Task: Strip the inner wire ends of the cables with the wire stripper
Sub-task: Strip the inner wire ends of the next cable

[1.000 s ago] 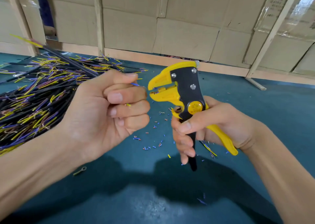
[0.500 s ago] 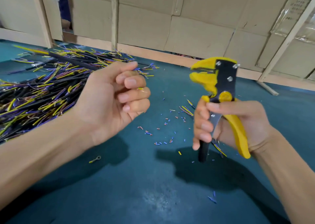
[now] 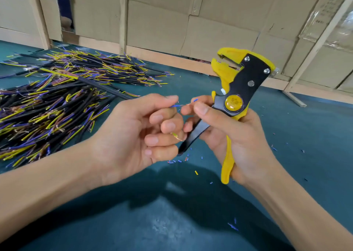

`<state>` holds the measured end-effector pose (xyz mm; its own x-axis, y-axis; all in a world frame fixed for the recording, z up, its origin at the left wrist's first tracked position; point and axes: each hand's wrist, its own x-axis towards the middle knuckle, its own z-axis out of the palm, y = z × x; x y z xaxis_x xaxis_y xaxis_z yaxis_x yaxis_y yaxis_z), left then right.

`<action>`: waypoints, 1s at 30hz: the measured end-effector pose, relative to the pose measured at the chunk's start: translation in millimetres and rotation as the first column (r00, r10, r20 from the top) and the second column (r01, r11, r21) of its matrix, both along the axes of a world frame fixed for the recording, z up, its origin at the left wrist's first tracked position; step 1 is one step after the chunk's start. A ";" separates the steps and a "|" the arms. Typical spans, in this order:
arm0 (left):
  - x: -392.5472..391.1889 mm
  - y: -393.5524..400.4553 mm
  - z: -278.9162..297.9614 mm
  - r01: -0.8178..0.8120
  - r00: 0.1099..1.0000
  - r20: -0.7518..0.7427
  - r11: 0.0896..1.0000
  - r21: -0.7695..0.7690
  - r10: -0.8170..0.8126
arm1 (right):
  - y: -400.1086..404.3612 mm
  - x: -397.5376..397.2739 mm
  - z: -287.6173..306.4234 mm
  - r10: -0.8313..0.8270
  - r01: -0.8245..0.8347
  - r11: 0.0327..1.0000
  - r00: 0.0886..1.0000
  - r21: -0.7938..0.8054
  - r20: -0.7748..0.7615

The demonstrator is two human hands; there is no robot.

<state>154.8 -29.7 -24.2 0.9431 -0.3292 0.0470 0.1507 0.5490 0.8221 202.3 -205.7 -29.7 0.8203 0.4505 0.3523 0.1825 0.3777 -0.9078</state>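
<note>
Leftmost, one sprawling heap of cut black-sheathed cables (image 3: pixel 57 105) lies on the teal felt table top (image 3: pixel 172 222), far too many to count, each ending in splayed yellow, blue and brown inner wires; the heap fills the 9 to 11 o'clock part of the view. One long black cable with a yellow end (image 3: pixel 91 80) lies slantwise across the top of it.

Next comes the left hand (image 3: pixel 137 132), one of two bare hands. Its fingers are curled into a loose fist, thumb and forefinger pinching a thin blue inner wire (image 3: pixel 176 105) whose bared strands run toward 3 o'clock. A yellow-green wire end (image 3: pixel 175 135) peeks out between the lower curled fingers.

Touching it at 3 o'clock, the right hand (image 3: pixel 235 136) clasps one yellow-and-black automatic wire stripper (image 3: pixel 240 86): palm and lower fingers wrap the yellow handle and the black handle, while thumb and forefinger nip the far tip of the blue wire, where a short blue sleeve of insulation sits. The stripper's head points to 12 o'clock, its toothed mouth slightly parted and holding nothing. Three silver rivets and one round yellow pivot knob show on its black plate; the knob's embossing is unreadable.

Scattered blue, yellow and red insulation snippets (image 3: pixel 195 172) dot the table below and at 4 o'clock of the hands. Behind, at 12 o'clock, stand brown cardboard sheets (image 3: pixel 156 21); faint print at 1 o'clock is illegible.
</note>
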 end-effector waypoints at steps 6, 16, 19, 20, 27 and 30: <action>0.6 -1.2 -1.6 0.047 0.999 0.004 0.999 0.025 -0.047 | -0.8 -2.8 -0.1 -0.032 0.031 0.998 0.999 0.046 0.012; -0.3 -1.7 -0.5 -0.004 1.000 -0.022 0.988 0.154 0.008 | -2.8 -0.9 4.5 -0.040 0.040 0.999 0.999 0.007 0.006; 0.1 -1.2 -1.2 0.006 1.000 -0.021 0.984 0.177 -0.003 | -2.7 0.3 3.2 -0.078 0.079 0.997 0.997 0.020 -0.012; 0.4 -1.3 -1.6 0.007 1.000 -0.017 0.984 0.180 -0.004 | -2.6 1.2 2.8 -0.094 0.094 0.995 0.995 0.024 -0.020; 5.3 0.3 -6.7 -0.022 0.994 0.107 0.973 0.230 -0.003 | -6.2 11.9 1.2 -0.244 0.246 0.966 0.969 0.075 -0.036; 7.6 -0.5 -8.9 -0.105 0.987 0.140 0.969 0.226 0.074 | -10.3 15.2 2.4 -0.285 0.288 0.954 0.957 0.086 -0.044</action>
